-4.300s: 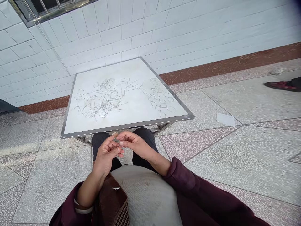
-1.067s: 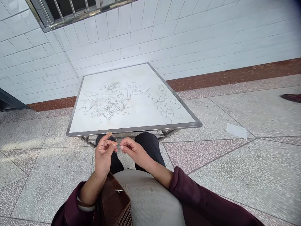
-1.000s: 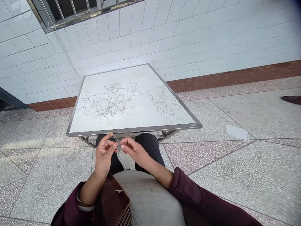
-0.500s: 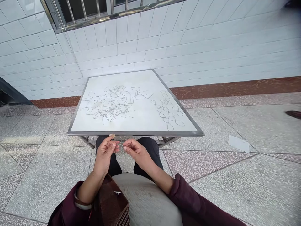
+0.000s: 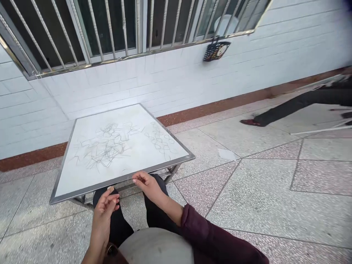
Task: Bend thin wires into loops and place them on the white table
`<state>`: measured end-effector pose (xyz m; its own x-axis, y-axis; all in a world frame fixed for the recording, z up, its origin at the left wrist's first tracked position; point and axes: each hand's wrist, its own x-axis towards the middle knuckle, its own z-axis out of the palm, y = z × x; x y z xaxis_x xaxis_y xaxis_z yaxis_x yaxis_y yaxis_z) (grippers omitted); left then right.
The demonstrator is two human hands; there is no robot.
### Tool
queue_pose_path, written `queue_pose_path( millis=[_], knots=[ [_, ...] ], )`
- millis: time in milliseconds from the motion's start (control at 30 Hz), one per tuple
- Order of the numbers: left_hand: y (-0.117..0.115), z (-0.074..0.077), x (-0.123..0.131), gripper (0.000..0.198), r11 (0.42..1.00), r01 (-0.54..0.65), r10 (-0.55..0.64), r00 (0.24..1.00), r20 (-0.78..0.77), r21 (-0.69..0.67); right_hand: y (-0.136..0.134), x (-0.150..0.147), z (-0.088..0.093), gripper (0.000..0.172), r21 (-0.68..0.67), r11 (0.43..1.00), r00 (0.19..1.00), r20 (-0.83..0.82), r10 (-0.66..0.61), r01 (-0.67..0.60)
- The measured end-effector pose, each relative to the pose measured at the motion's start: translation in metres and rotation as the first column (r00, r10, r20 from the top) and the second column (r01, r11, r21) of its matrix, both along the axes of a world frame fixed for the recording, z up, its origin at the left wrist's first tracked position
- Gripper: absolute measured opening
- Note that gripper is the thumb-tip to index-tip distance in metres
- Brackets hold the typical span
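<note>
Over the near edge of the white-topped table (image 5: 70,176), my right hand (image 5: 148,187) pinches a thin bent wire (image 5: 128,179), faint against the metal rim. My left hand (image 5: 103,209) is lower and to the left, above my knee, apart from the right. Its thumb and fingers are drawn together; whatever they hold, if anything, is too small to make out. A tan wrap (image 5: 110,189) covers one left fingertip. A tangle of loose bent wires (image 5: 108,148) spreads across the tabletop's left and middle. Wires twisted into loops (image 5: 160,139) lie toward its right side.
Behind the table stands a white tiled wall (image 5: 110,93) with a barred window (image 5: 123,33). A patterned bag (image 5: 216,50) hangs from the bars. A white sheet (image 5: 227,154) lies on the floor, and another person's leg (image 5: 291,106) extends in from the right.
My hands have moved apart; the wire that was between both is now at the right hand's fingertips. The view has swung right, bringing the bag and the other person's leg into sight.
</note>
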<state>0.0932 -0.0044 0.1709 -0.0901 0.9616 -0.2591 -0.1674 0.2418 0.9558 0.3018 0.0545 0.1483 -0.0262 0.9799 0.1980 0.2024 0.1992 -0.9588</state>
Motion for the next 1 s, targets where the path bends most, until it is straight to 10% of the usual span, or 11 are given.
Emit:
queue_pose_path(
  millis=[367, 1000],
  knots=[
    [0.008, -0.024, -0.007, 0.066, 0.990, 0.078, -0.088, 0.992, -0.089, -0.115, 0.123, 0.122, -0.016, 0.011, -0.079, 0.930, 0.877, 0.369, -0.307, 0.359],
    [0.036, -0.078, -0.015, 0.077, 0.973, 0.042, -0.079, 0.984, -0.159, -0.229, 0.220, 0.126, -0.024, 0.033, -0.208, 0.881, 0.631, 0.765, -0.125, 0.426]
  ],
)
